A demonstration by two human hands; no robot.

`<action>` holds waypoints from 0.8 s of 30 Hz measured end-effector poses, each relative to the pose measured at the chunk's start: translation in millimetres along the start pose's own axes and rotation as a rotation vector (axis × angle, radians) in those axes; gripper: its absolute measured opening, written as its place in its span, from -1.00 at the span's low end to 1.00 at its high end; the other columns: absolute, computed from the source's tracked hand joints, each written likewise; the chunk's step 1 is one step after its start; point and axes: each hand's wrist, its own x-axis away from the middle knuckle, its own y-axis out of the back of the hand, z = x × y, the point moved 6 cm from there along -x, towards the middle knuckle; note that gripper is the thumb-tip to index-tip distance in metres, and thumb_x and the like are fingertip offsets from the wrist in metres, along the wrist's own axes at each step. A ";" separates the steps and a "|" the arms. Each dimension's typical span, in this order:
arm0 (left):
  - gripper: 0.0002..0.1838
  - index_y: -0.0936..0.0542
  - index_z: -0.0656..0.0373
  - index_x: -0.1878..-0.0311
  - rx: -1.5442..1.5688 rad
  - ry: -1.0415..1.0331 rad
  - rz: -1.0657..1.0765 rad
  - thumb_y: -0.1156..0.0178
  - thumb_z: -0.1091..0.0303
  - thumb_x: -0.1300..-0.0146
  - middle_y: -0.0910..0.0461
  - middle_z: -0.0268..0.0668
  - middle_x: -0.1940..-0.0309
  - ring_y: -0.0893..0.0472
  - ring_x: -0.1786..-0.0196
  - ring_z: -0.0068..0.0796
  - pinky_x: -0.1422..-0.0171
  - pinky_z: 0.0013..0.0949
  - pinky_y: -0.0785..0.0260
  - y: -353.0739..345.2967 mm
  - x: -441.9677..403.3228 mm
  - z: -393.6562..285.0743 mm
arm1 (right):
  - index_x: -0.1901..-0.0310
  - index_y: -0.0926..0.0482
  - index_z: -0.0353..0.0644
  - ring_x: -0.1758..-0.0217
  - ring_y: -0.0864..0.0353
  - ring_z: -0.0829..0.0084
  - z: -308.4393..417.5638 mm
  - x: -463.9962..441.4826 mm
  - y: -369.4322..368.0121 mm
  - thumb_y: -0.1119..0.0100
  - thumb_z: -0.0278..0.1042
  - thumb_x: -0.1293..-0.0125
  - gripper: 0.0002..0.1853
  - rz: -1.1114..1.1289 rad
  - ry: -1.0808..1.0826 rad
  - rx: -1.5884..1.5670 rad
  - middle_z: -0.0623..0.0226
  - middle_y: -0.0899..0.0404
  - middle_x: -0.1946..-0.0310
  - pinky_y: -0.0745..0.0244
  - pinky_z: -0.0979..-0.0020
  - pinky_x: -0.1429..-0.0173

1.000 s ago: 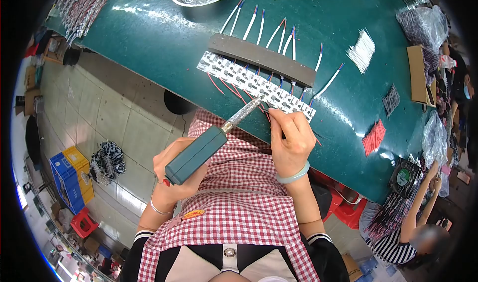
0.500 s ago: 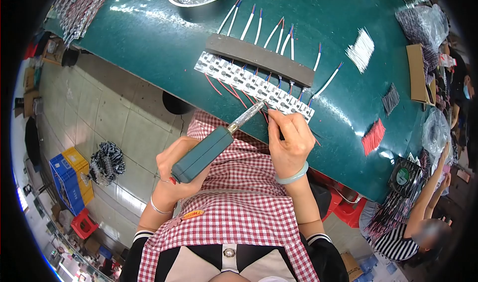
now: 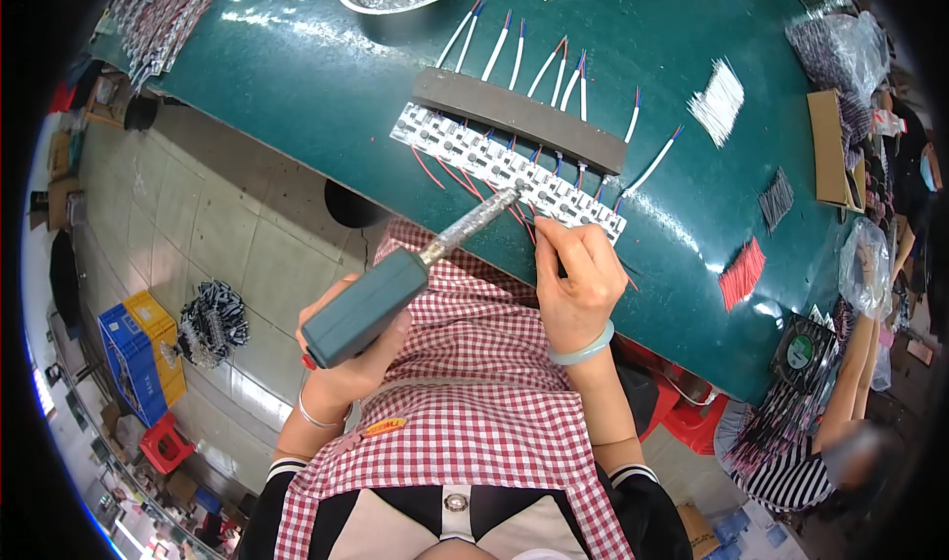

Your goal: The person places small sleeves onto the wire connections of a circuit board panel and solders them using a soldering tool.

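My left hand (image 3: 366,347) is closed round the dark green handle of a soldering iron (image 3: 368,308). The iron's silver barrel slants up and right, and its tip meets the lower part of a white circuit board strip (image 3: 435,137) near its middle. At the strip's lower edge, just right of the tip, my right hand (image 3: 581,278) pinches what looks like a thin wire, mostly hidden by the fingers. Several red wires (image 3: 427,168) trail from that edge. A dark grey bar (image 3: 519,120) lies along the strip's far side, over white-sleeved leads (image 3: 497,54) with bare-coloured ends.
A metal bowl (image 3: 400,6) with silvery scraps stands at the far edge of the green table (image 3: 316,95). White (image 3: 716,103), grey (image 3: 776,200) and red (image 3: 741,275) bundles of short pieces lie to the right. Another person's arm (image 3: 858,372) reaches in at far right.
The soldering iron has moved slightly left and its tip sits a little higher on the strip. My right hand stays nearly still. The other person's arms at right have shifted.
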 end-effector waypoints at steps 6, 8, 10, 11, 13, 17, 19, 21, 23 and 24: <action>-0.43 -0.59 0.42 -0.26 0.539 0.376 -0.112 -0.45 0.64 -0.13 -0.72 -0.07 -0.05 -0.67 0.33 -0.46 0.32 -0.39 -0.51 10.2 8.1 13.8 | 0.14 -0.75 -0.23 0.43 -0.55 0.31 2.8 1.4 3.5 -0.50 -0.70 -0.11 -0.72 0.001 0.029 -0.002 0.30 -0.48 0.46 -0.47 0.30 0.34; -0.33 -0.50 0.44 -0.35 0.742 0.385 -0.095 -0.42 0.68 -0.12 -0.67 0.04 -0.14 -0.60 0.39 -0.47 0.40 -0.42 -0.42 8.9 0.5 11.0 | 0.15 -0.76 -0.25 0.43 -0.56 0.30 6.2 3.0 17.4 -0.49 -0.72 -0.10 -0.73 0.009 0.022 0.000 0.29 -0.49 0.46 -0.48 0.30 0.33; -0.34 -0.49 0.45 -0.36 0.865 0.401 -0.110 -0.40 0.69 -0.13 -0.66 0.05 -0.16 -0.61 0.38 -0.47 0.40 -0.41 -0.42 10.1 -2.3 11.0 | 0.16 -0.77 -0.27 0.43 -0.56 0.29 13.7 3.8 33.1 -0.48 -0.75 -0.10 -0.73 0.023 0.002 0.008 0.29 -0.51 0.46 -0.48 0.29 0.33; -0.34 -0.48 0.45 -0.36 0.926 0.411 -0.117 -0.39 0.69 -0.14 -0.66 0.05 -0.16 -0.62 0.37 -0.46 0.40 -0.40 -0.42 11.1 -2.2 11.2 | 0.17 -0.77 -0.27 0.44 -0.56 0.28 20.5 0.6 37.7 -0.48 -0.76 -0.09 -0.74 0.011 0.002 0.008 0.28 -0.51 0.47 -0.48 0.29 0.33; -0.36 -0.51 0.45 -0.34 0.884 0.422 -0.115 -0.40 0.66 -0.14 -0.67 0.04 -0.14 -0.62 0.38 -0.45 0.38 -0.40 -0.44 9.8 -0.6 14.2 | 0.19 -0.77 -0.29 0.44 -0.56 0.27 31.9 -5.8 44.7 -0.47 -0.77 -0.09 -0.75 -0.016 0.000 0.009 0.27 -0.51 0.48 -0.49 0.28 0.33; -0.40 -0.56 0.41 -0.30 0.651 0.447 -0.051 -0.45 0.58 -0.15 -0.70 -0.04 -0.12 -0.68 0.34 -0.38 0.29 -0.36 -0.52 9.6 10.9 16.8 | 0.11 -0.74 -0.28 0.41 -0.57 0.27 28.8 -17.1 13.5 -0.48 -0.75 -0.10 -0.70 -0.025 0.111 -0.054 0.26 -0.52 0.44 -0.48 0.29 0.33; -0.56 -0.66 0.39 -0.14 0.319 0.257 -0.038 -0.47 0.54 -0.16 -0.74 -0.08 0.03 -0.74 0.27 -0.31 0.16 -0.33 -0.58 14.4 15.1 18.0 | 0.10 -0.72 -0.28 0.40 -0.57 0.27 22.0 -16.3 -4.6 -0.49 -0.72 -0.11 -0.69 -0.025 0.134 -0.031 0.27 -0.52 0.43 -0.47 0.28 0.33; -0.64 -0.70 0.39 -0.05 0.078 0.050 0.063 -0.47 0.55 -0.16 -0.75 -0.07 0.11 -0.76 0.23 -0.27 0.11 -0.32 -0.60 13.6 9.1 7.2 | 0.11 -0.72 -0.27 0.40 -0.57 0.28 18.1 -15.0 -14.1 -0.49 -0.72 -0.11 -0.70 -0.024 0.137 -0.018 0.27 -0.51 0.44 -0.47 0.27 0.34; -0.68 -0.71 0.42 0.08 0.032 0.076 0.053 -0.49 0.59 -0.06 -0.73 -0.05 0.20 -0.77 0.23 -0.23 0.09 -0.34 -0.60 10.9 -2.0 -2.4 | 0.12 -0.73 -0.27 0.40 -0.56 0.28 17.9 -13.7 -18.5 -0.49 -0.71 -0.10 -0.70 -0.027 0.132 0.001 0.27 -0.51 0.44 -0.47 0.26 0.34; -0.67 -0.70 0.42 0.08 0.012 0.032 0.074 -0.48 0.61 -0.04 -0.73 -0.06 0.20 -0.77 0.23 -0.22 0.09 -0.34 -0.60 9.4 -6.9 -5.0 | 0.12 -0.73 -0.27 0.40 -0.56 0.28 18.0 -13.7 -19.2 -0.49 -0.71 -0.10 -0.70 -0.027 0.131 0.010 0.27 -0.51 0.44 -0.47 0.26 0.34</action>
